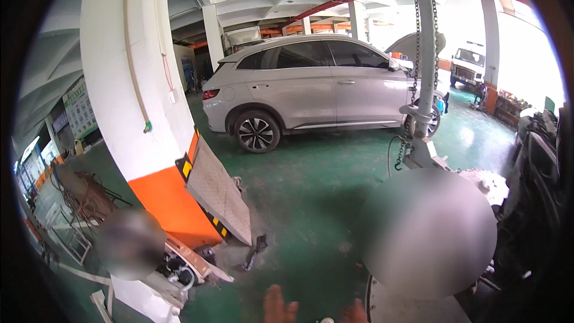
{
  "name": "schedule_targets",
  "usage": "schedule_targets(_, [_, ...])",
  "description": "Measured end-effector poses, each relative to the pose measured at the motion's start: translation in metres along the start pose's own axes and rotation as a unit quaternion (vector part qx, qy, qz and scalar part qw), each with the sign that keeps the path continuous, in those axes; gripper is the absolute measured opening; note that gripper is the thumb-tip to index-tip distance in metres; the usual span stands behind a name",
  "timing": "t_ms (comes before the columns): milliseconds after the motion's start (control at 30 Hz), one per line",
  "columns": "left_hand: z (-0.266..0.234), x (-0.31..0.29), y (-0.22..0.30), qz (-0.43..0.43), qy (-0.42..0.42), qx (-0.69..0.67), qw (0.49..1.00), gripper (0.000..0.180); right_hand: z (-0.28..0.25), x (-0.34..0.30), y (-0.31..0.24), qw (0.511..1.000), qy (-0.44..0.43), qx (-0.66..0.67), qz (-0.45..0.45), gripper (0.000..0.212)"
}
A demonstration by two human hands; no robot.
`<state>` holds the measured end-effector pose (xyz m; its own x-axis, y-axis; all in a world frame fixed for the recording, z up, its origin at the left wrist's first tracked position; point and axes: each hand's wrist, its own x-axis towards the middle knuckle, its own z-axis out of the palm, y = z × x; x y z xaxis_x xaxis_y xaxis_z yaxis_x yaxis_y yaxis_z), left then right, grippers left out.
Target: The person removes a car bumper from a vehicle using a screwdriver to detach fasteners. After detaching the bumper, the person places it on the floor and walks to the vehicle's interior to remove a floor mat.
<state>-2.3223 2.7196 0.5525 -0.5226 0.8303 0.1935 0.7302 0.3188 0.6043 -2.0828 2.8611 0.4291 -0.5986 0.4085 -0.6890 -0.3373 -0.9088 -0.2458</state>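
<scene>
My left hand [278, 307] shows at the lower edge, fingers raised and apart, with nothing in it. To its right, my right hand [354, 312] only just comes into view, dim and cut off by the edge; how its fingers are bent cannot be made out. A small pale round thing [326, 320] shows between the hands, too little of it to name. Both hands are over the green floor [305, 227]. The right one is nearest to a grey metal base plate [406, 305].
A silver car [305, 87] stands across the way. An orange-and-white pillar [134, 84] with a leaning metal plate [221, 188] rises at left, near scrap panels [143, 296]. At right stands a metal post [426, 54] with chains; dark car parts [541, 149] are piled beyond.
</scene>
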Motion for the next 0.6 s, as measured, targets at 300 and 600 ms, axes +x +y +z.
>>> schedule_targets(300, [0.031, 0.278, -0.104, -0.134, -0.130, -0.097, 0.978, 0.050, 0.251, 0.119, -0.167, 0.783, -0.255, -0.561, -0.080, 0.043])
schedule_targets(600, [0.075, 0.549, -0.228, -0.282, -0.216, -0.055, 0.933, 0.048, 0.066, 0.420, -0.378, 0.728, 0.263, -0.625, -0.100, 0.031])
